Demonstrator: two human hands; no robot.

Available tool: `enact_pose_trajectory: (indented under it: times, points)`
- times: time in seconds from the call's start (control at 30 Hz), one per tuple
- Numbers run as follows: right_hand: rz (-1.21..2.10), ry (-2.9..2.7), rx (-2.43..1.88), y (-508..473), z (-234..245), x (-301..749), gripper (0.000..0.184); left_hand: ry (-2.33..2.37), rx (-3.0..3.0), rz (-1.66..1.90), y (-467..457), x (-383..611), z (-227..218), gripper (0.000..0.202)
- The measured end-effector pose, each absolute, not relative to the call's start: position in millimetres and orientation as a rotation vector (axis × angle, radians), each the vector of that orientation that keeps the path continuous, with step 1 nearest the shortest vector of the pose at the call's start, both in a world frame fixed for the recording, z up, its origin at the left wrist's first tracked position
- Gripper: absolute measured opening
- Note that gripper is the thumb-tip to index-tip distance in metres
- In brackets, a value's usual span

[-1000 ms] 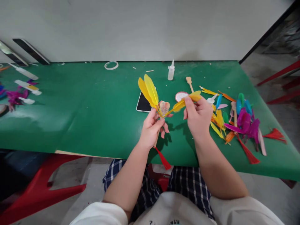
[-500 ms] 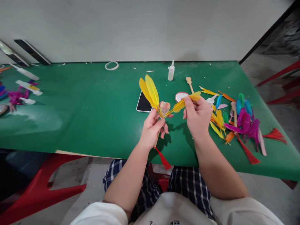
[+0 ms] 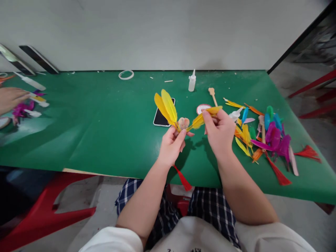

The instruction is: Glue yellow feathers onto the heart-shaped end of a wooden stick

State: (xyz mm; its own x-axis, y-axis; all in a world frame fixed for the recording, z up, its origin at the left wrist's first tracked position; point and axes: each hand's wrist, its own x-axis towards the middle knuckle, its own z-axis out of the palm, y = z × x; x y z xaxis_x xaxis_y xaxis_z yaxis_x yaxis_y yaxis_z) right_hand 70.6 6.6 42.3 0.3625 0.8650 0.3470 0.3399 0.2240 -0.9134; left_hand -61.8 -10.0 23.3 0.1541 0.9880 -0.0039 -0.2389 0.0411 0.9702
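My left hand is closed round a small wooden stick with a heart-shaped head; two yellow feathers fan up from the head, and a red tassel hangs below the hand. My right hand pinches another yellow feather whose tip meets the heart-shaped head. Both hands hover above the front part of the green table.
A black phone, a small round white lid, a white glue bottle, a wooden stick and a white ring lie behind. A pile of coloured feathers sits right. Another person's hand reaches in at far left.
Both hands shifted slightly lower and nearer. Another person's hand has come into view at the far left edge.
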Motion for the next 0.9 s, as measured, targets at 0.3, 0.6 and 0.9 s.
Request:
enact_pose_trajectory:
  times: [0.3,0.6,0.9]
  points:
    - [0.704,-0.983,-1.153,10,39,68,0.036,0.981,0.962,1.332,-7,-60,24,0.02]
    - [1.321,-1.061,-1.157,10,33,50,0.033,0.995,0.875,1.334,-8,-56,22,0.028]
    - [1.372,-0.999,-1.145,9,35,49,0.031,0.995,0.861,1.373,-9,-55,16,0.019]
